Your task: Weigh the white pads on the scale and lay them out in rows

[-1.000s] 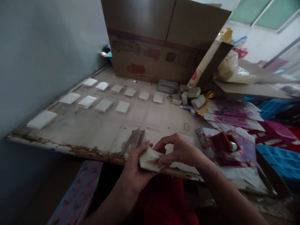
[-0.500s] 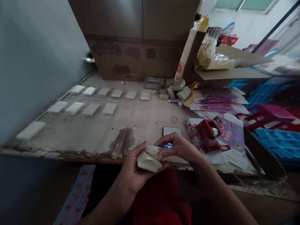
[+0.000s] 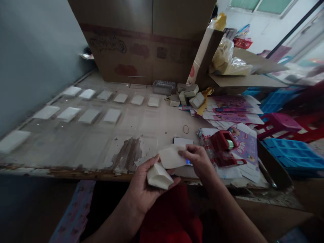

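My left hand (image 3: 141,187) is wrapped round a small stack of white paper cards (image 3: 160,178), holding it just over the table's front edge. Between the fingertips of my right hand (image 3: 201,161) is the right end of one thin white card (image 3: 171,156). That card is lifted off the stack, and its left end is still close to my left thumb. Behind it, partly covered, a flat white device (image 3: 182,141) with a lit blue display lies on the table. White pads (image 3: 112,115) lie in rows of clear trays to the left.
A large cardboard box (image 3: 139,50) stands at the back. Small card stacks (image 3: 191,90) and a clear plastic tray (image 3: 164,87) sit before it. To the right are a red tape dispenser (image 3: 222,141), printed purple cartons (image 3: 246,138), a rubber band (image 3: 186,129) and blue trays (image 3: 291,153).
My right hand has moved right and slightly up, drawing a single card off the stack. My left hand stays round the stack. The view has shifted slightly.
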A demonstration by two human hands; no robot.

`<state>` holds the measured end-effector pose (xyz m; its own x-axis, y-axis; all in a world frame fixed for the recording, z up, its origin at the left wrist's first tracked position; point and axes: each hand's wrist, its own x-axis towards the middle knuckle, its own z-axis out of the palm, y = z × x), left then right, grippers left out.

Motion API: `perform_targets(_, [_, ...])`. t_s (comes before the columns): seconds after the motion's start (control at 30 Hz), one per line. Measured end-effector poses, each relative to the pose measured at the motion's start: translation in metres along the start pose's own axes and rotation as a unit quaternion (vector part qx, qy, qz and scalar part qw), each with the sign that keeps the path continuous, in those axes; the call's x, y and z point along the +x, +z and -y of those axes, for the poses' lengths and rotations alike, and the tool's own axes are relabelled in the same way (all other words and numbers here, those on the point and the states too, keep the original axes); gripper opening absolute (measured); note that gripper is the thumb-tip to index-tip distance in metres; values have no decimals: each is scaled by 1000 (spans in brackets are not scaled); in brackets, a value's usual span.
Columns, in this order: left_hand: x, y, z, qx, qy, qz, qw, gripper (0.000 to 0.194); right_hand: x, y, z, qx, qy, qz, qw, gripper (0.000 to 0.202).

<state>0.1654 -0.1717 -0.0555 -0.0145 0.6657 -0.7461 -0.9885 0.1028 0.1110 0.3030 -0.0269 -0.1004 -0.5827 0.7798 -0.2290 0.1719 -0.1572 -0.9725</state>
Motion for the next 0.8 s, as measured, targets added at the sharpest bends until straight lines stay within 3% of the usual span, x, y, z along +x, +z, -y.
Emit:
perform_targets(0.07, [2, 0, -2, -8, -10, -35, 999, 43, 10, -20, -7, -50, -35, -121, 991, 30])
perform_targets(0.1, [3, -1, -3, -12, -16, -41, 999, 44, 13, -28, -10, -116, -69, -199, 971, 30])
perform_targets(0.17, [6, -2, -6, -14, -25, -38, 999, 46, 16, -37, -16, -297, -158, -303, 892, 24])
perform_targets(0.23, [8, -3, -10, -15, -33, -29, 999, 45, 14, -37, -24, -465, -241, -264, 810, 17])
perform_targets(0.3, [8, -3, -14, -17, -40, -24, 999, 44, 10, -32, -32, -559, -280, -149, 766, 13])
perform_targets(0.37, [8, -2, -19, -20, -44, -19, 999, 43, 7, -27, -36, -586, -265, -93, 760, 12])
perform_targets(0.53, [10, -3, -22, -28, -62, -18, 997, 37, 12, -32, -21, -560, -182, -67, 806, 16])
perform_targets(0.67, [13, -6, -17, -31, -99, -13, 994, 40, 16, -40, -7, -559, -149, -54, 814, 22])
perform_targets(0.8, [15, -7, -9, -26, -138, -43, 989, 46, 17, -42, -4, -560, -138, -55, 815, 18])
